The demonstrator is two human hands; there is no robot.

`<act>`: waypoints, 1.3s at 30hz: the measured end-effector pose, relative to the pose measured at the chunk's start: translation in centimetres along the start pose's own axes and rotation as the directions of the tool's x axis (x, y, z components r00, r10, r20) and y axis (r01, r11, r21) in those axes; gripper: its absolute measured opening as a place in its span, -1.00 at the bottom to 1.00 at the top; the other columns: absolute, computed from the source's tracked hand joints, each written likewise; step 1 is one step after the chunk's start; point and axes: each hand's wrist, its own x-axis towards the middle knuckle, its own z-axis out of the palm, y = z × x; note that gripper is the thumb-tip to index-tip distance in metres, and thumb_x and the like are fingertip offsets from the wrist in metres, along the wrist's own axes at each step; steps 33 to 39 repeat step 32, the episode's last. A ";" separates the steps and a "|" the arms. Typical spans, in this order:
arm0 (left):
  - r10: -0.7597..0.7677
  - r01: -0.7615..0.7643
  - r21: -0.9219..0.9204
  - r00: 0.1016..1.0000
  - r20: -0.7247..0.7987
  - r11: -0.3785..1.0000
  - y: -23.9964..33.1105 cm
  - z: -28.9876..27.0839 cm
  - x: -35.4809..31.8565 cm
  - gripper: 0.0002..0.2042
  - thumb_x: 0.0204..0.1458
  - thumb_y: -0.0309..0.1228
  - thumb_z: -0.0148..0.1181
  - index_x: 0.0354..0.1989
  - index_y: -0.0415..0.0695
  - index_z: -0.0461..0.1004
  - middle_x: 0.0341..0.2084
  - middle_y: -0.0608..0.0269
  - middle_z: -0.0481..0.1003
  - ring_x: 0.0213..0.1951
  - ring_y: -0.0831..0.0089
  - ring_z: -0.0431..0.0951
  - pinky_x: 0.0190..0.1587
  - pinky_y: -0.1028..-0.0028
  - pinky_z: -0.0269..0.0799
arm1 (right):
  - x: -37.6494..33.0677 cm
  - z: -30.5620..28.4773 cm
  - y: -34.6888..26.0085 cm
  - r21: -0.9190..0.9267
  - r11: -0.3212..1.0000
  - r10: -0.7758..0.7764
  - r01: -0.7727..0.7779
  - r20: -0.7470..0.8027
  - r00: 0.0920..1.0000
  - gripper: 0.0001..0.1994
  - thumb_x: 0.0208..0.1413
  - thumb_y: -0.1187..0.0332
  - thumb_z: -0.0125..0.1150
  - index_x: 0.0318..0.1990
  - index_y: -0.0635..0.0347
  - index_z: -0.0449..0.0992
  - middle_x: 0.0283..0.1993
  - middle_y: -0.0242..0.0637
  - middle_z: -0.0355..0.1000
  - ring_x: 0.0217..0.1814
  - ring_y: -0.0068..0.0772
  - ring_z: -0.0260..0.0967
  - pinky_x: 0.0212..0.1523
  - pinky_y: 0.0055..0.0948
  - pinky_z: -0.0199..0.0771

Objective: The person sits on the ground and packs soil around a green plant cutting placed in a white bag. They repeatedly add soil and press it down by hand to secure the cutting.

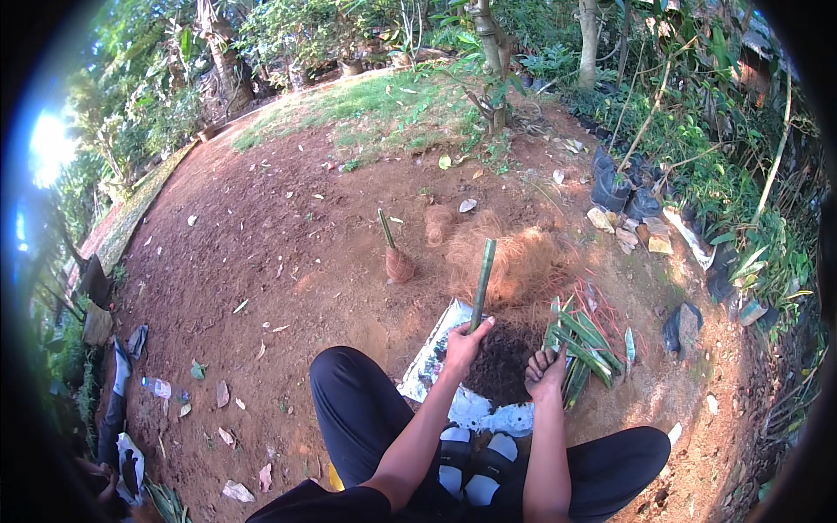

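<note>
My left hand is closed around the lower end of a thick green leaf cutting, which stands nearly upright. Dark soil lies below it on a white sack spread before my feet. My right hand has its fingers curled in, darkened with soil, at the right side of that pile. What it grips, if anything, I cannot make out. Cut green leaves lie heaped just beside it. Farther off, a brown fibre-wrapped ball sits on the ground with a green cutting sticking out of its top.
Loose brown fibre is heaped beyond the sack, with reddish strings at its right. Stones and black plastic bags line the right edge. A clear bottle lies at the left. A tree trunk rises beyond the bare earth.
</note>
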 end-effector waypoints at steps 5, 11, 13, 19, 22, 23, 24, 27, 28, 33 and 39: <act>-0.036 0.041 0.090 0.998 -0.047 0.995 0.0 -0.1 -0.1 -0.60 -0.13 -0.13 0.44 -0.40 -0.29 0.58 -0.60 0.40 0.46 -0.58 0.68 0.30 -0.52 0.56 0.18 | 0.1 -0.2 0.0 -0.069 0.990 -0.124 0.120 -0.055 0.991 -0.42 0.25 -0.19 -0.27 -0.74 -0.08 0.05 -0.80 -0.50 -0.11 -0.83 -0.57 -0.24 -0.84 -0.54 -0.29; -0.019 0.024 0.054 0.996 -0.085 0.998 0.2 0.0 0.0 -0.60 -0.13 -0.16 0.44 -0.40 -0.33 0.57 -0.54 0.34 0.51 -0.54 0.64 0.36 -0.46 0.54 0.27 | 0.7 -0.7 -0.4 -0.059 0.989 -0.142 0.136 -0.106 0.984 -0.61 0.28 -0.01 -0.16 -0.52 -0.01 0.31 -0.62 -0.45 0.24 -0.61 -0.54 0.16 -0.56 -0.57 0.20; -0.029 0.025 -0.059 0.996 -0.081 0.998 -0.1 -0.1 0.3 -0.62 -0.11 -0.17 0.43 -0.38 -0.30 0.56 -0.56 0.36 0.49 -0.56 0.65 0.36 -0.46 0.56 0.26 | 1.8 -0.3 -0.2 -0.042 0.993 -0.115 0.109 -0.168 0.979 -0.72 0.28 0.11 -0.08 -0.36 0.05 0.42 -0.46 -0.39 0.42 -0.41 -0.50 0.35 -0.34 -0.55 0.37; -0.026 0.026 -0.131 1.000 0.005 0.991 -1.3 -0.4 1.5 -0.66 -0.08 -0.17 0.41 -0.38 -0.22 0.54 -0.58 0.49 0.41 -0.57 0.70 0.27 -0.51 0.59 0.14 | 1.4 -0.8 -0.4 0.010 0.997 -0.074 0.075 -0.071 0.995 -0.81 0.25 0.25 0.04 -0.20 0.17 0.47 -0.27 -0.32 0.48 -0.23 -0.43 0.42 -0.14 -0.43 0.46; 0.031 -0.030 -0.056 0.999 0.017 0.998 -2.0 -0.1 1.8 -0.69 -0.08 -0.17 0.41 -0.41 -0.19 0.53 -0.59 0.54 0.36 -0.56 0.72 0.22 -0.51 0.60 0.09 | 1.3 -0.8 -0.5 0.030 0.998 -0.054 0.057 -0.078 0.995 -0.81 0.26 0.26 0.03 -0.18 0.18 0.48 -0.28 -0.33 0.48 -0.24 -0.45 0.42 -0.16 -0.46 0.45; 0.061 -0.059 -0.069 0.998 0.029 0.996 -2.0 -0.1 1.8 -0.69 -0.08 -0.18 0.42 -0.42 -0.19 0.53 -0.59 0.55 0.35 -0.55 0.72 0.21 -0.50 0.60 0.08 | 1.3 -0.9 -0.5 0.014 0.998 -0.057 0.058 -0.078 0.995 -0.81 0.26 0.27 0.03 -0.17 0.18 0.48 -0.29 -0.33 0.48 -0.25 -0.45 0.41 -0.17 -0.48 0.45; 0.052 -0.050 -0.067 0.998 0.030 0.997 -2.1 0.0 1.8 -0.70 -0.09 -0.19 0.43 -0.44 -0.18 0.52 -0.59 0.56 0.34 -0.55 0.72 0.20 -0.50 0.61 0.08 | 1.5 -0.9 -0.4 0.017 0.999 -0.049 0.051 -0.092 0.995 -0.80 0.26 0.28 0.02 -0.16 0.19 0.48 -0.28 -0.33 0.47 -0.25 -0.45 0.40 -0.17 -0.48 0.45; 0.036 -0.035 -0.065 0.999 0.025 0.997 -2.0 0.1 1.7 -0.70 -0.11 -0.21 0.45 -0.47 -0.17 0.51 -0.60 0.57 0.31 -0.54 0.73 0.18 -0.50 0.61 0.06 | 2.5 -1.9 0.0 0.024 0.999 -0.028 0.029 -0.057 0.998 -0.79 0.27 0.28 0.00 -0.13 0.21 0.47 -0.25 -0.30 0.46 -0.25 -0.42 0.38 -0.19 -0.49 0.44; -0.003 0.003 -0.041 1.000 0.009 0.999 -1.8 0.0 1.8 -0.70 -0.12 -0.21 0.46 -0.47 -0.17 0.51 -0.60 0.57 0.31 -0.54 0.73 0.17 -0.50 0.61 0.06 | 2.9 -2.5 0.1 0.031 0.999 -0.014 0.015 -0.023 1.000 -0.78 0.27 0.28 0.00 -0.11 0.22 0.46 -0.23 -0.29 0.45 -0.24 -0.40 0.38 -0.18 -0.49 0.44; 0.017 -0.015 -0.055 1.000 0.020 0.998 -1.4 0.1 1.6 -0.69 -0.13 -0.20 0.46 -0.48 -0.16 0.51 -0.61 0.57 0.31 -0.55 0.73 0.17 -0.51 0.61 0.05 | 5.3 -6.4 0.5 0.038 0.997 0.034 -0.059 0.476 0.879 -0.72 0.26 0.30 0.01 0.05 0.21 0.39 -0.06 -0.20 0.44 -0.12 -0.32 0.41 -0.15 -0.47 0.46; 0.017 -0.015 -0.055 1.000 0.020 0.998 -1.4 0.1 1.6 -0.69 -0.13 -0.20 0.46 -0.48 -0.16 0.51 -0.61 0.57 0.31 -0.55 0.73 0.17 -0.51 0.61 0.05 | 5.3 -6.4 0.5 0.038 0.997 0.034 -0.059 0.476 0.879 -0.72 0.26 0.30 0.01 0.05 0.21 0.39 -0.06 -0.20 0.44 -0.12 -0.32 0.41 -0.15 -0.47 0.46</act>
